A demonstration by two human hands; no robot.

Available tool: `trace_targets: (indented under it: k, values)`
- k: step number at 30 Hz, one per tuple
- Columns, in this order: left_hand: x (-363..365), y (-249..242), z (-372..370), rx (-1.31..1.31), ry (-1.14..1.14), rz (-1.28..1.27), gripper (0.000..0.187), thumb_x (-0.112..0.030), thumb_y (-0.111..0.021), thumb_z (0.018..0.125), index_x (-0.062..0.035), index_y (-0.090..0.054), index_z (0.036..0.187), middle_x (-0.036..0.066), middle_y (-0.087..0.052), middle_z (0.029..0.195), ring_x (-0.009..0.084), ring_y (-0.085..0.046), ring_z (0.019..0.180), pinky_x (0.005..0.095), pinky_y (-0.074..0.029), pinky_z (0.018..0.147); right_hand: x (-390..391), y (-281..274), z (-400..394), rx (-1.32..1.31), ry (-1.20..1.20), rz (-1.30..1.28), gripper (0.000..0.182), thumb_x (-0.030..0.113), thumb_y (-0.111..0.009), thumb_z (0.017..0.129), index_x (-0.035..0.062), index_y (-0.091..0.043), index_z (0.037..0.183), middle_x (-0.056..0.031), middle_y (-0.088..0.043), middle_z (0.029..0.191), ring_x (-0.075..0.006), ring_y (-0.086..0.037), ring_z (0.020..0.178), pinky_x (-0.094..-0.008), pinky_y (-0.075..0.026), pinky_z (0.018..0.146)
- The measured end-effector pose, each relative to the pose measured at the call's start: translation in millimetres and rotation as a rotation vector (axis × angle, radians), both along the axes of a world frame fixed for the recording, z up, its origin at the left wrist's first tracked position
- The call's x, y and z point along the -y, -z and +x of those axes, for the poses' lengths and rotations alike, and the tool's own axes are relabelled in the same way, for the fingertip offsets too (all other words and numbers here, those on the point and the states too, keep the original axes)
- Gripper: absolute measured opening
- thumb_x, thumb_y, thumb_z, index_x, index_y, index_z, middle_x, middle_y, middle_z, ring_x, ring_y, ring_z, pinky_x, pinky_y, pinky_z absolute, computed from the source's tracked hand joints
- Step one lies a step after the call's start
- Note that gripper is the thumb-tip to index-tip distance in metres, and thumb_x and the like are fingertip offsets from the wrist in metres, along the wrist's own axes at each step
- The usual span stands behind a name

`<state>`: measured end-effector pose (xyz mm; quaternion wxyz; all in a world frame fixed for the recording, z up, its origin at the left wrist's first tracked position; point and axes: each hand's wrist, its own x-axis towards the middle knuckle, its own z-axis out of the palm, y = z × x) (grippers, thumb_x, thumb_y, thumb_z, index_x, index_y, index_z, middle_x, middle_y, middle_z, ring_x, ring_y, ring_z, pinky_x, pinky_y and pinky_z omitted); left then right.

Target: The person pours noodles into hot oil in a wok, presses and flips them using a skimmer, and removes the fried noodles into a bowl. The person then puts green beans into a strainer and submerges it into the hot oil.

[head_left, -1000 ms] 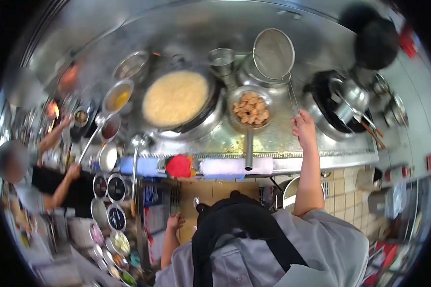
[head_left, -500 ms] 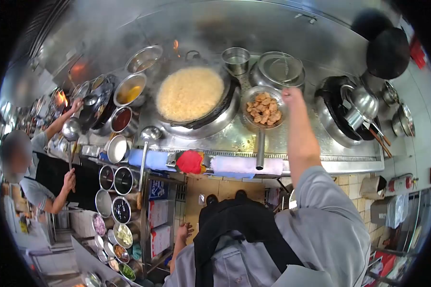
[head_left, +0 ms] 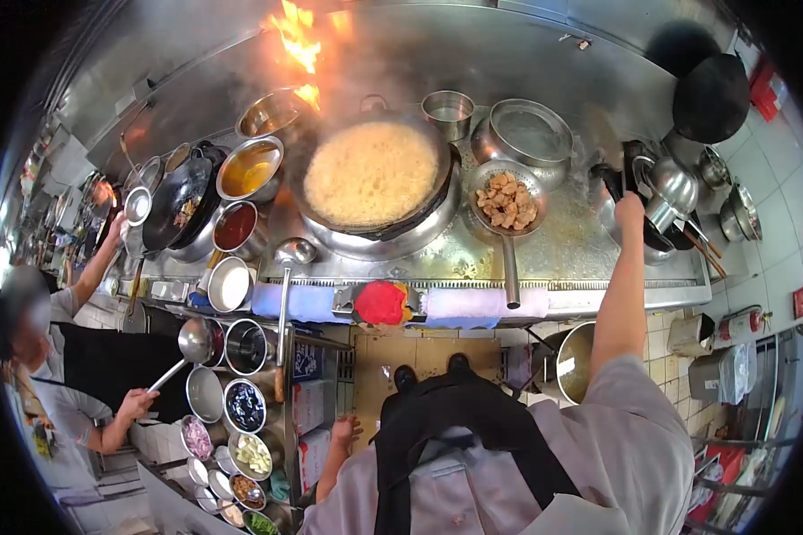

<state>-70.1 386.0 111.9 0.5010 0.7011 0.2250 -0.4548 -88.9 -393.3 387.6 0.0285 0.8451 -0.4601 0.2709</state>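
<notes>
Stove range (head_left: 598, 259), steel, running left to right before me; entries follow its length.

1. My right hand (head_left: 630, 212): arm stretched forward to the right end of the range, fingers closed on the dark handle of a black wok (head_left: 629, 192) that sits in the right burner well. A steel ladle (head_left: 672, 185) rests in the same wok, just beside my hand.

2. My left hand (head_left: 344, 432): hanging low at my side, below the front edge of the range, fingers loosely spread, holding nothing, well apart from the right.

3. Large wok (head_left: 372, 174): centre of the range, filled with pale yellow, foaming oil. Flames (head_left: 296, 45) rise at the back edge, to its left.

4. Perforated strainer ladle (head_left: 507, 201): between the two woks, holding browned fried pieces; its long handle points toward the front edge.

5. Wire strainer (head_left: 531, 132): laid over a steel basin, back of the range, behind item 4. Small steel pot (head_left: 448, 109) to its left.

6. Sauce bowls (head_left: 250, 168): left part of the range, one yellow liquid, one red.

7. Red cloth (head_left: 381, 303): draped on the front rail, centre, with blue and white towels either side.

8. Another person (head_left: 62, 357): at far left, a ladle in each hand.
</notes>
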Motion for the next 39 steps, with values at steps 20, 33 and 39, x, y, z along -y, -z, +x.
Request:
trace_targets:
  k: [20, 33, 39]
  values:
    - [14, 23, 78, 0.052, 0.058, -0.018, 0.017, -0.014, -0.048, 0.078, -0.0004, -0.053, 0.087, 0.005, -0.052, 0.065, 0.0178, -0.050, 0.051, 0.0303, -0.041, 0.044, -197, -45, -5, 0.582, -0.248, 0.806, 0.030, 0.006, -0.039, 0.080, 0.0046, -0.046, 0.109, -0.0085, -0.056, 0.077, -0.0122, -0.047, 0.050, -0.0228, -0.038, 0.045]
    - [-1, 63, 102, 0.166, 0.271, -0.014, 0.031, -0.026, -0.049, 0.080, -0.0018, -0.049, 0.099, 0.009, -0.058, 0.082, 0.0215, -0.059, 0.063, 0.0299, -0.046, 0.048, -319, -74, 119, 0.329, -0.688, 1.234, 0.027, 0.004, -0.036, 0.080, 0.0026, -0.046, 0.105, -0.0025, -0.048, 0.072, -0.0036, -0.034, 0.045, -0.0167, -0.029, 0.037]
    - [-16, 43, 89, 0.104, 0.319, -0.042, 0.029, -0.021, -0.047, 0.080, -0.0023, -0.048, 0.103, 0.011, -0.057, 0.086, 0.0226, -0.058, 0.065, 0.0339, -0.047, 0.053, -305, -84, 151, -0.010, -0.651, 1.052, 0.032, 0.006, -0.041, 0.076, 0.0010, -0.046, 0.107, -0.0047, -0.051, 0.076, -0.0072, -0.043, 0.050, -0.0215, -0.036, 0.044]
